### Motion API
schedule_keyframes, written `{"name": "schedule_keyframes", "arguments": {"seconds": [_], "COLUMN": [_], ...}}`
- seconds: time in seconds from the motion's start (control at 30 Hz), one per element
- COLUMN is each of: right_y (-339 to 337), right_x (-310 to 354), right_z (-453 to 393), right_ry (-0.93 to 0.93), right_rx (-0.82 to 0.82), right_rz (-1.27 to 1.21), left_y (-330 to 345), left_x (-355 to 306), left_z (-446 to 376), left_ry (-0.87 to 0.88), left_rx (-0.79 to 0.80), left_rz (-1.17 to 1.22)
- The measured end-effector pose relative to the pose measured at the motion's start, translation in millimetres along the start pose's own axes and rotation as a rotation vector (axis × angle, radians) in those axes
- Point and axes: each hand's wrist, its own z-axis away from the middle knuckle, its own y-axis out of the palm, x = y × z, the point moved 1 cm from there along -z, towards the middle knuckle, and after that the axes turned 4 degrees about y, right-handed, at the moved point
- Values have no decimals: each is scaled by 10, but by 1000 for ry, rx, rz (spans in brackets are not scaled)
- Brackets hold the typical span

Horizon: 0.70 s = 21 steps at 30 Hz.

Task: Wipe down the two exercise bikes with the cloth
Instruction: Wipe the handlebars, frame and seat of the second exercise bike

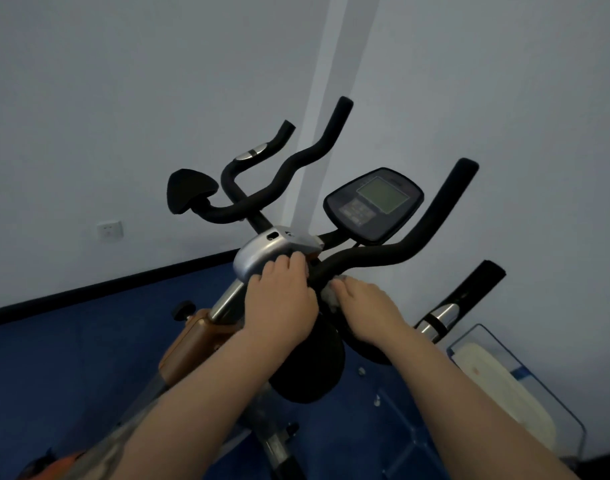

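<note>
Left hand rests flat on the bike's silver housing; right hand presses the cloth against the handlebar.

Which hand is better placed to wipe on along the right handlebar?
The right hand: the cloth shows at its fingers, pressed against the right handlebar. The left hand rests on the silver housing; no cloth shows there.

Handlebars are plain black foam, the clamp cover is silver, and the console is dark with a greenish-grey screen. Orange-brown frame, blue floor, pale grey-white wall, whitish cloth.
</note>
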Motion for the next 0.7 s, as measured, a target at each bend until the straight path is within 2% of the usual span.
{"name": "schedule_keyframes", "arguments": {"seconds": [0.1, 0.17, 0.27, 0.33, 0.47, 0.57, 0.63, 0.7], "right_y": [52, 54, -14, -15, 57, -97, -180, -138], "right_x": [-103, -168, -73, -21, -185, -390, -503, -518], "right_z": [169, 258, 85, 10, 443, 660, 676, 705], "right_ry": [-43, -59, -42, 6, -128, -199, -206, -104], "right_rx": [-80, -40, 67, 56, -34, -131, -276, -443], "right_rz": [136, 219, 59, -126, -59, 112, 171, 65], "left_y": [50, 95, 123, 119, 72, 114, 229, 313], "left_x": [-118, -140, -98, -85, -44, -219, -403, -499], "left_z": [-125, -117, -83, -59, -8, 81, 118, 101], "left_ry": [64, 117, 155, 168, 169, 266, 359, 378], "left_rx": [20, 4, -32, -41, -53, -42, 41, 76], "left_rz": [-81, -142, -194, -180, -129, -167, -102, -45]}}
